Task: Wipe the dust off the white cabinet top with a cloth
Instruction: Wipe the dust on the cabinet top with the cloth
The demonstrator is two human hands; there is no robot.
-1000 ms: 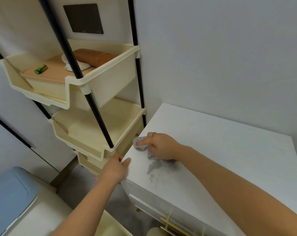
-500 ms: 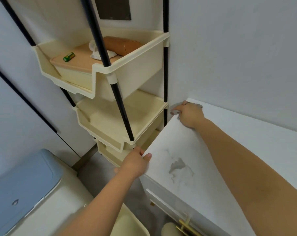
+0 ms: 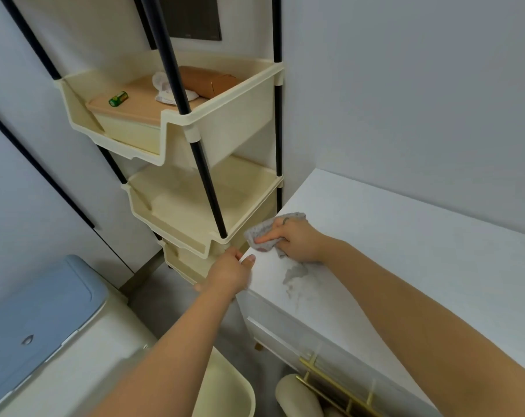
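The white cabinet top [image 3: 405, 266] fills the right of the view, against a grey wall. A grey smear of dust [image 3: 295, 273] marks it near the left front corner. My right hand [image 3: 294, 239] presses a crumpled grey cloth [image 3: 259, 234] flat on the top at its left edge, just above the smear. My left hand [image 3: 229, 273] grips the cabinet's left front corner, thumb on top and fingers down the side.
A cream tiered rack with black poles [image 3: 195, 164] stands close on the cabinet's left; its top bin holds a green battery [image 3: 118, 98] and a brown box. A blue-lidded bin [image 3: 35, 320] sits lower left. Gold drawer handle [image 3: 336, 389] is below the front edge.
My right hand has pulled the cloth from the back left corner toward me along the left edge, ending just above the smear. My left hand stays on the front corner.
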